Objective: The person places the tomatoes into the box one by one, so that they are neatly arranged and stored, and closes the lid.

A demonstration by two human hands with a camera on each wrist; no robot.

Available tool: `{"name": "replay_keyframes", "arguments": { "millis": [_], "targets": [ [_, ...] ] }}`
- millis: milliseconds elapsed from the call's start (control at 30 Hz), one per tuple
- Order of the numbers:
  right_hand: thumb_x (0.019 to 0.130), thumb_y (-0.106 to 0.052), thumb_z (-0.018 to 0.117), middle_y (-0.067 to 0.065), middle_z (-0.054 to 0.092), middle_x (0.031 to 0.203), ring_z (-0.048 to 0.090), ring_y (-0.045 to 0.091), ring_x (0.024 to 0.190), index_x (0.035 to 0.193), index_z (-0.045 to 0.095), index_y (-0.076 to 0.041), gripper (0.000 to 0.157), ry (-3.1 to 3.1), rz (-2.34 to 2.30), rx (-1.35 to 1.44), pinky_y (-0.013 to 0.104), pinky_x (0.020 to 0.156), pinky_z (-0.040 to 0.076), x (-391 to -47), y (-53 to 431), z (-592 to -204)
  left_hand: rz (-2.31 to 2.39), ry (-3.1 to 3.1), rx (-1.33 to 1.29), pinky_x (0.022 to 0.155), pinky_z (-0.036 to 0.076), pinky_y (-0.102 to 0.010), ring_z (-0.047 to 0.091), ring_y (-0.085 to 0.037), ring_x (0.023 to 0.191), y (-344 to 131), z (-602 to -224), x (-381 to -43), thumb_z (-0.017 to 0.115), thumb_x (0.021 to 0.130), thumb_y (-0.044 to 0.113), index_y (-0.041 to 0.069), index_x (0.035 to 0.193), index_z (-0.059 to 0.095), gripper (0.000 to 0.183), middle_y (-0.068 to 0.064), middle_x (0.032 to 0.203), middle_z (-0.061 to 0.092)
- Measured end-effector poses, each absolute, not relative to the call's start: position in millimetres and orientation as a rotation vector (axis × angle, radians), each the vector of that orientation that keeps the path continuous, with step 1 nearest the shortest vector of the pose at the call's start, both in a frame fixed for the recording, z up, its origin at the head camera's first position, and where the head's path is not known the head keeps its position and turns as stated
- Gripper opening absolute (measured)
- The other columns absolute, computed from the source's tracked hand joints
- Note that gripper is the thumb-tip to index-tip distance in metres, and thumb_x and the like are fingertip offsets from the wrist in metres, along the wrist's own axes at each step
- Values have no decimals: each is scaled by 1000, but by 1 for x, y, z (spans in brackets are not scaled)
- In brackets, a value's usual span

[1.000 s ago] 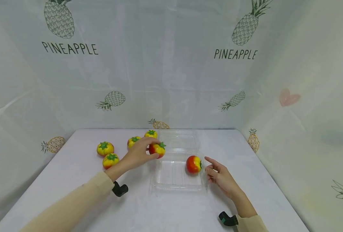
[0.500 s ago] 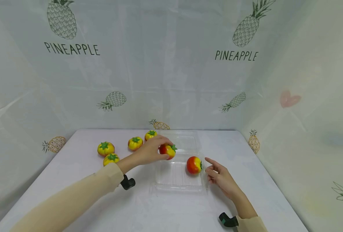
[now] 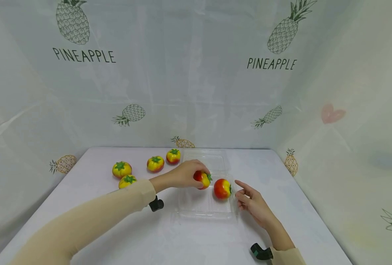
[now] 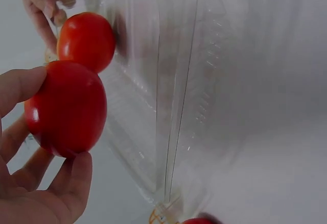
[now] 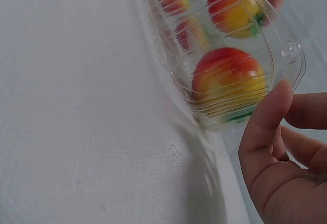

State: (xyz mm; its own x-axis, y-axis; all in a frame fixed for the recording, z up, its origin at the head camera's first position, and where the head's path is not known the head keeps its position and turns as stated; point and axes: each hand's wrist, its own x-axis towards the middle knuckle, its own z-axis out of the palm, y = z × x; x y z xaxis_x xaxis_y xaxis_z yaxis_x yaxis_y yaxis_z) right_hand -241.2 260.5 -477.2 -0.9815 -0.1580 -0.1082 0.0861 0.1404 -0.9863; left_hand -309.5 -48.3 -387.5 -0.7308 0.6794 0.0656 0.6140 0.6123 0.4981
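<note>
In the head view my left hand [image 3: 187, 175] grips a red and yellow persimmon [image 3: 202, 179] with a green calyx, above the left part of an open clear plastic container [image 3: 196, 206]. A second persimmon [image 3: 222, 189] lies inside at the right, close to the held one. The left wrist view shows thumb and fingertips around the held persimmon [image 4: 66, 109], its red base facing the camera. My right hand [image 3: 253, 204] is at the container's right edge. Seen from the right wrist, its thumb and index finger pinch the clear rim [image 5: 294, 76].
Several more persimmons stand on the white table [image 3: 202, 243]: two at the left, one [image 3: 122, 169] behind the other [image 3: 127, 181], and two farther back [image 3: 155, 164], near the container's lid [image 3: 206, 158], which lies open behind the base. A pineapple-print curtain [image 3: 196, 81] surrounds the table.
My left hand has carried its persimmon rightward and slightly down, from the container's left edge to over its inside, beside the other persimmon. The right hand stays in place.
</note>
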Motion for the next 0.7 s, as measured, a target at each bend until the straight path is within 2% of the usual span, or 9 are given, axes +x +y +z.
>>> {"name": "replay_keyframes", "arguments": {
  "millis": [700],
  "targets": [
    [108,-12,60,14,51,115,57,17,80,163,39,-13,59,2208,-1947,-77,20,69,54,-242,262,-477,659,2657,1075,105,52,-31,57,-18,121,-27,-406,-316,83,94,22,20,131,75,38,0,134,64]
  ]
}}
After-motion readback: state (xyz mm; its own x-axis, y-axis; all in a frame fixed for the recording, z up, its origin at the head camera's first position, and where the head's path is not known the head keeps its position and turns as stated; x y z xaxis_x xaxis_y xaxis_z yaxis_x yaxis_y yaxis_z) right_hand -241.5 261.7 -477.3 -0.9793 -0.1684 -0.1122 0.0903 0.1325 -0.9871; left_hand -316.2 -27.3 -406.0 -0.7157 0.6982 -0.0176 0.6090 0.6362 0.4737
